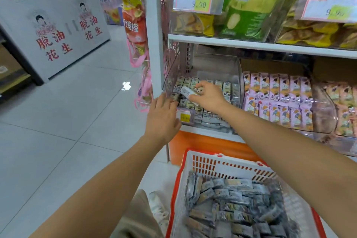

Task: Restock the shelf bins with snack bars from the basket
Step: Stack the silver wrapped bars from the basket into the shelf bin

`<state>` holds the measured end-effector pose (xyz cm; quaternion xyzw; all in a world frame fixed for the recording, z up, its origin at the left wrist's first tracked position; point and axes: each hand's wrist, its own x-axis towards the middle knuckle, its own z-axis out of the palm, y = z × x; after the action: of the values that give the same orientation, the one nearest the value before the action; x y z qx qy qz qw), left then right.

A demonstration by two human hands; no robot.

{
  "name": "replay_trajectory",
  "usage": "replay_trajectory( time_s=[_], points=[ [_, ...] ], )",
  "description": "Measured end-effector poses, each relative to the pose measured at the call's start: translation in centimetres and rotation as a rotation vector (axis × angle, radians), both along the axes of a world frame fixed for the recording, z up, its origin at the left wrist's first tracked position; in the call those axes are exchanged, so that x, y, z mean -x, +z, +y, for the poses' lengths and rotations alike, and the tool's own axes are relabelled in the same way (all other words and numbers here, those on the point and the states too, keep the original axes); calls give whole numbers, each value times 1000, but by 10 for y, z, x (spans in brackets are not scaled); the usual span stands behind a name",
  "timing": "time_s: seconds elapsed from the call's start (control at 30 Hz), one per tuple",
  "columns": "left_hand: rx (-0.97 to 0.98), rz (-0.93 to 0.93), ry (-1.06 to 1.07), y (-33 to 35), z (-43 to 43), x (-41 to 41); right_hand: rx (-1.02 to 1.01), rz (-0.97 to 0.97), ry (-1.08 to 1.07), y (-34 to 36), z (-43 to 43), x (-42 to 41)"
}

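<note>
Shelf bin [238, 83]: right hand [207, 96] holds one snack bar [187, 91]; left hand [164, 116] empty.

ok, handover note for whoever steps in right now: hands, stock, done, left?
Right hand: grip shut on one snack bar, held over the clear bin on the lower shelf.
Left hand: open, at the bin's front edge, holding nothing.
Bin: rows of grey bars already stand in it; upper part not filled.
Basket on the floor below: many grey bars left.
Left to do: set this bar in, then move the rest across.
</note>
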<state>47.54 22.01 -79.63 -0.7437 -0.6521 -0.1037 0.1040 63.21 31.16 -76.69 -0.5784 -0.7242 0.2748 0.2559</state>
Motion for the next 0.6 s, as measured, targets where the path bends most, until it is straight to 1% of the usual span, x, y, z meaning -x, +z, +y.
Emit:
replay_trajectory(
  time_s=[0.1, 0.17, 0.23, 0.3, 0.43, 0.6],
  points=[
    [85, 204, 2, -6, 12, 1, 19, -100, -13, -6, 19, 18],
    [95, 327, -13, -9, 20, 2, 21, -181, -11, -12, 28, 28],
    [79, 400, -24, -10, 27, 4, 9, -245, -20, -19, 33, 37],
    [77, 416, -15, -12, 33, 5, -4, -293, -31, -24, 37, 43],
    [76, 329, 1, -15, 37, 7, -36, -300, -9, -33, 37, 49],
    [58, 301, -17, -14, 37, 10, -59, -297, 141, -36, 35, 38]
  ],
)
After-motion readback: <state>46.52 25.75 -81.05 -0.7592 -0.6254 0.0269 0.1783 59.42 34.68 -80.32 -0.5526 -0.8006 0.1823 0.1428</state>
